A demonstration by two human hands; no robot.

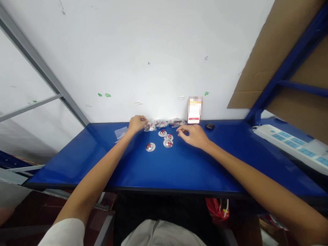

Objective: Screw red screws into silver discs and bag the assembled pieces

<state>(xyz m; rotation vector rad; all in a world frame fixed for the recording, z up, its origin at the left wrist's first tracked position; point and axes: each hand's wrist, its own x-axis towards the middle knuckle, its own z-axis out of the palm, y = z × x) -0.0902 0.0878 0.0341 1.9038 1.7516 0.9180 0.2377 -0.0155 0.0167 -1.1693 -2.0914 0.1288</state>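
Note:
My left hand (137,123) is closed at the back of the blue table (178,166), its fingers on a small clear packet (150,127) with a red and silver piece inside. My right hand (194,135) rests on the table with curled fingers, its fingertips beside a round silver disc with a red centre (169,138). Several more such discs lie between the hands, one (150,147) nearest to me. A row of clear packets (172,122) lies along the wall behind them.
A small white and red card (194,110) leans on the white wall. A dark small object (209,126) lies right of it. A white power strip (294,148) sits far right under a blue shelf frame (286,70) with cardboard. Clear plastic scraps (121,132) lie left.

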